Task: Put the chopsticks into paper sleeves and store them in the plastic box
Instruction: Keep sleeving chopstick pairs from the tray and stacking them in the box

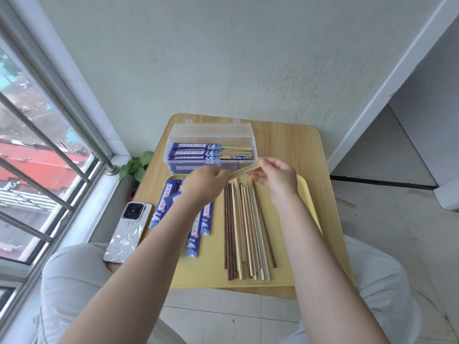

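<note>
Above the yellow tray (301, 192), the right hand (275, 178) and left hand (203, 181) are pinching opposite ends of a pale chopstick pair (244, 170) (motion-blurred). Loose chopsticks (246, 229) and paper sleeves (195, 234) are lying below; sleeved pairs are sitting in the plastic box (211, 131).

No text, brand, number or sign can be read anywhere. The blue paper sleeves (196, 229) lying just below the left hand (202, 183) carry a pale central strip with small printed characters, too blurred to make out. The sleeved pairs in the plastic box (211, 135), just beyond both hands, show the same unreadable strip.
</note>
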